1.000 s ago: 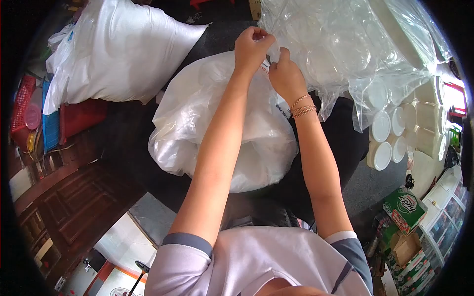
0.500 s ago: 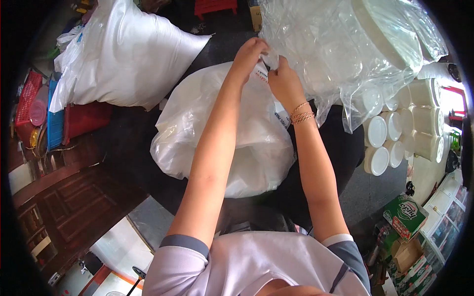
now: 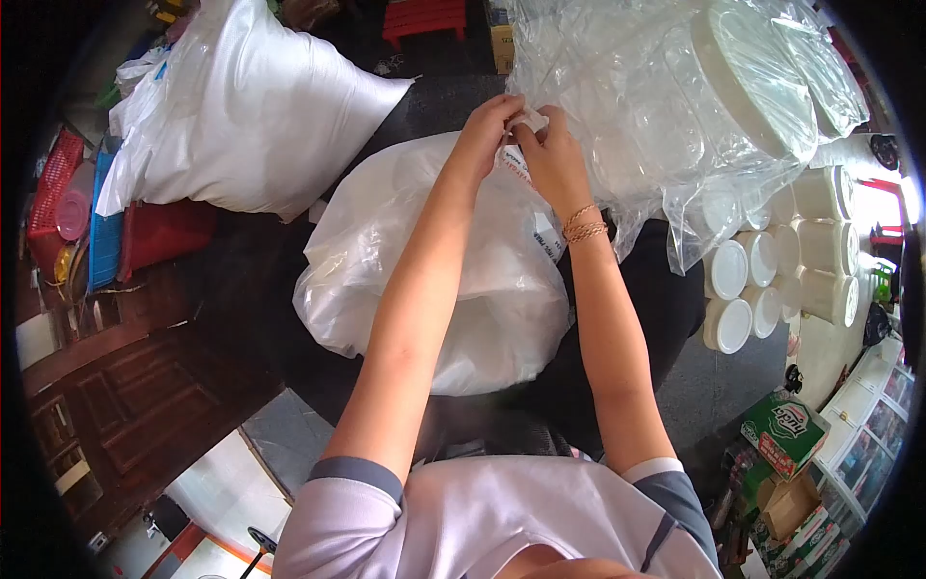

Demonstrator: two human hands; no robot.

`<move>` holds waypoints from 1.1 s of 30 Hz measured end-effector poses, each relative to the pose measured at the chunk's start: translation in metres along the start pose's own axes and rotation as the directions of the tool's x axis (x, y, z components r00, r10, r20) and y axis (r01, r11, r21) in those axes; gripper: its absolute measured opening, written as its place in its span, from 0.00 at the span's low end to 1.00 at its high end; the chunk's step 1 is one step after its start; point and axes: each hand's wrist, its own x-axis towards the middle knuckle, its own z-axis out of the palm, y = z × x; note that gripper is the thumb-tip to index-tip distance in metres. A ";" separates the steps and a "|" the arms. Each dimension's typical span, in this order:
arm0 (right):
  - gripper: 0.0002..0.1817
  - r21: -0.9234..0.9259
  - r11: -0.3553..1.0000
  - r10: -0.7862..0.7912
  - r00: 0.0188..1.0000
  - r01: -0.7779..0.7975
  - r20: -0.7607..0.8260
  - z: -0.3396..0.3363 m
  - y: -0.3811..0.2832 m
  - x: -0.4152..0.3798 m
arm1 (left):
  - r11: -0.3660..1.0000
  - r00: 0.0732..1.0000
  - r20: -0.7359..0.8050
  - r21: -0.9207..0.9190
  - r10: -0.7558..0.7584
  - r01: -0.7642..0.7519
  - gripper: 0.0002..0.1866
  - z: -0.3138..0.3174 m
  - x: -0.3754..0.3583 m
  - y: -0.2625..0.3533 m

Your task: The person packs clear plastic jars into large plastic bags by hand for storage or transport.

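Observation:
A large white plastic bag (image 3: 434, 280) with some printing lies between my arms, puffed and creased. Its gathered top end is at my fingers. My left hand (image 3: 490, 130) pinches the bag's edge from the left side. Close beside it, my right hand (image 3: 552, 154), below a bracelet-wearing wrist, grips the same gathered plastic with bent fingers. Just right of my hands rests a big clear plastic bag (image 3: 646, 106) with round white-lidded containers inside.
A full white sack (image 3: 260, 116) stands at the upper left beside red and blue baskets (image 3: 104, 222). White lidded tubs (image 3: 728, 270) are stacked on the right. Green boxes (image 3: 786, 434) lie at lower right. A red stool (image 3: 424, 19) is at the top.
My hands have drawn closer together at the bag's gathered end, and my right fingers have changed their hold. The whole view has shifted slightly.

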 end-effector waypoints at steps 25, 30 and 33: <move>0.15 -0.495 0.868 0.064 0.986 0.021 0.155 0.023 0.022 -0.001 | 0.623 0.902 0.021 0.717 0.431 -0.314 0.12 -0.004 -0.019 0.004; 0.15 -0.409 0.913 0.123 0.964 -0.015 0.237 0.019 0.028 0.003 | 0.560 0.856 0.049 0.738 0.514 -0.378 0.10 -0.001 -0.021 0.008; 0.15 -0.385 0.923 0.113 0.963 -0.011 0.243 0.019 0.025 0.000 | 0.507 0.842 0.060 0.775 0.536 -0.378 0.10 0.002 -0.024 0.011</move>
